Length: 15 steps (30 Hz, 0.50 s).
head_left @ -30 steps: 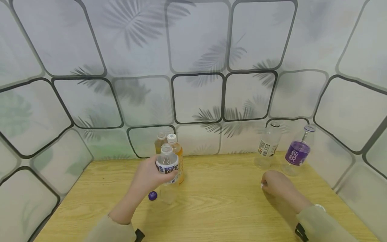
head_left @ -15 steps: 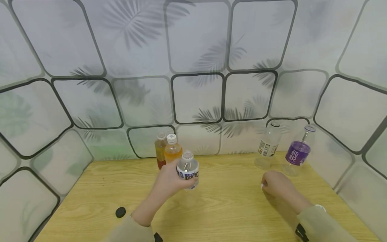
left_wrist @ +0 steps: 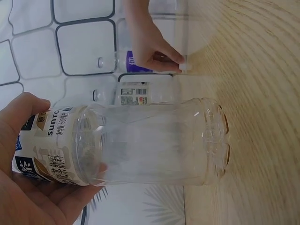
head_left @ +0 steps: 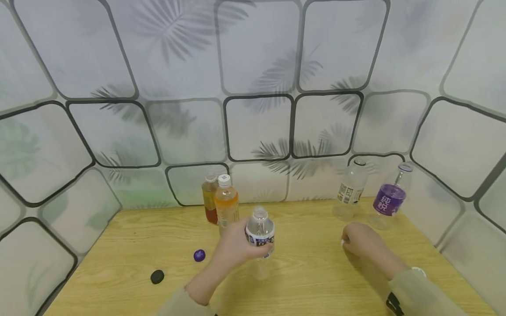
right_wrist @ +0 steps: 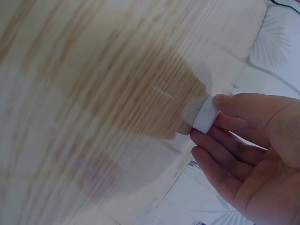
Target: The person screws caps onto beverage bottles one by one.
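In the head view my left hand grips an uncapped clear plastic bottle around its white and blue label. The bottle stands upright; in the left wrist view its see-through lower body looks empty, and its neck is out of frame there. Whether its base touches the table cannot be told. To the right, my right hand pinches a white bottle cap between thumb and fingers, low at the tabletop. The two hands are well apart.
An orange drink bottle with a white cap and a two-tone bottle stand back left. An uncapped clear bottle and a purple-labelled bottle stand back right. A purple cap and a black cap lie left. Patterned walls enclose the table.
My left hand has carried the clear bottle to the right, away from the orange drink bottle. The black and purple caps now both show beside my forearm. The right hand stays put.
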{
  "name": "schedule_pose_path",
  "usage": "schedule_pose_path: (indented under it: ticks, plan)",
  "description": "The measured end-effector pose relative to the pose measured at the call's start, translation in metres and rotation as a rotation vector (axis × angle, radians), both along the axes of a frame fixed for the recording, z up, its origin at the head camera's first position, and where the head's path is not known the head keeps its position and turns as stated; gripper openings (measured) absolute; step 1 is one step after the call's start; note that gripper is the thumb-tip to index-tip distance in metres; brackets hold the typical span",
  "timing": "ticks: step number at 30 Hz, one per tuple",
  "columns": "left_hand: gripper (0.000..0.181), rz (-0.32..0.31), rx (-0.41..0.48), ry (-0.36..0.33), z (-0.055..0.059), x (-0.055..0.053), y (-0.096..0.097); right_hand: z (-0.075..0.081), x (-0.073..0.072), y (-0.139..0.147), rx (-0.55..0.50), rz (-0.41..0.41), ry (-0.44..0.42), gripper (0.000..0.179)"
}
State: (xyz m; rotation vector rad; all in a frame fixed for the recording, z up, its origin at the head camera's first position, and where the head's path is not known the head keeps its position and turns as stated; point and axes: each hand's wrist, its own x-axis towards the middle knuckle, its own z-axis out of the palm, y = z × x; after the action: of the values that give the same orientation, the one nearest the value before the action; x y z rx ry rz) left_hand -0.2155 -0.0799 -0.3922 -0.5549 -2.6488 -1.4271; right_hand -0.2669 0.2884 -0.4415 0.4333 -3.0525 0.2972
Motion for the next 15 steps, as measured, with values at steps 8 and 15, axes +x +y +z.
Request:
schedule_pose_path:
  ticks: [8, 15]
  plan:
    - [0.057, -0.029, -0.007, -0.021, -0.005, 0.004, 0.012, 0.000, 0.001, 0.000, 0.000, 0.000, 0.006, 0.006]
    - [0.059, -0.050, -0.012, -0.017, -0.005, 0.009, 0.018, 0.000, 0.000, -0.001, 0.018, -0.001, 0.003, 0.005]
